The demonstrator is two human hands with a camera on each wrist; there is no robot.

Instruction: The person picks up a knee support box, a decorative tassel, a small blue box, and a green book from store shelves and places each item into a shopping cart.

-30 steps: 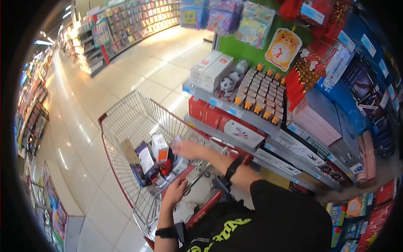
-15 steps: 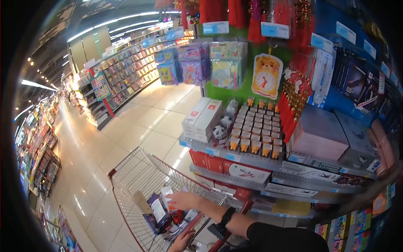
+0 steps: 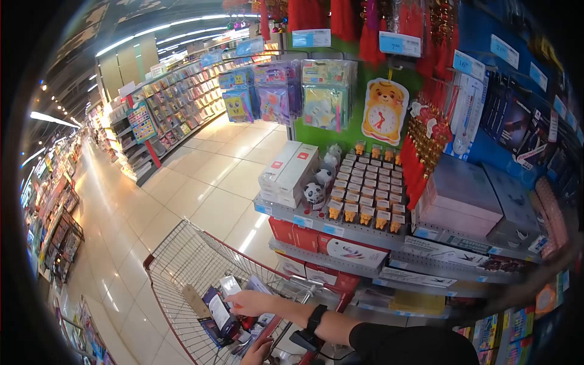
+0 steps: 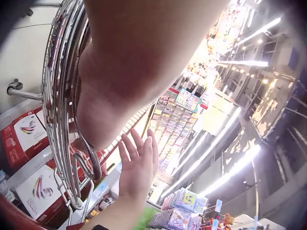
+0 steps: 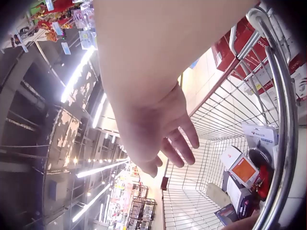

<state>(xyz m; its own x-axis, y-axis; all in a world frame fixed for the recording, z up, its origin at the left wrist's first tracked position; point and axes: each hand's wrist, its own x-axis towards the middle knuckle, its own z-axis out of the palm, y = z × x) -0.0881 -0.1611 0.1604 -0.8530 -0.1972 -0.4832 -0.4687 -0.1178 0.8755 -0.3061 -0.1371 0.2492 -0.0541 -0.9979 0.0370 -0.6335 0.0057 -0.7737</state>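
Note:
My right hand (image 3: 248, 302) hovers over the goods in the shopping cart (image 3: 210, 234), fingers extended and holding nothing, as the right wrist view shows. In the head view it overlaps a white-and-orange box (image 5: 242, 170). Beside that box lie a dark box with a white face (image 3: 219, 313), a red item (image 5: 263, 182) and a tan flat piece (image 5: 218, 194). A clear-fronted pack (image 5: 259, 136) leans near the cart's rear. My left hand (image 3: 258, 351) is at the rear metal bars (image 4: 62, 110), its fingers partly hidden; I cannot tell whether they curl round a bar.
Right of the cart, a shelf unit holds boxes (image 3: 286, 173), panda figures (image 3: 314, 193) and rows of small orange-based items (image 3: 368, 188). A bear clock card (image 3: 384, 112) and red tassels (image 3: 420, 164) hang above. A tiled aisle (image 3: 118, 228) runs ahead past a book rack (image 3: 176, 109).
The head view has tilted upward since the first frame. My right hand has moved left, from beside the pale pack to over the boxes. My left hand stays at the cart's rear.

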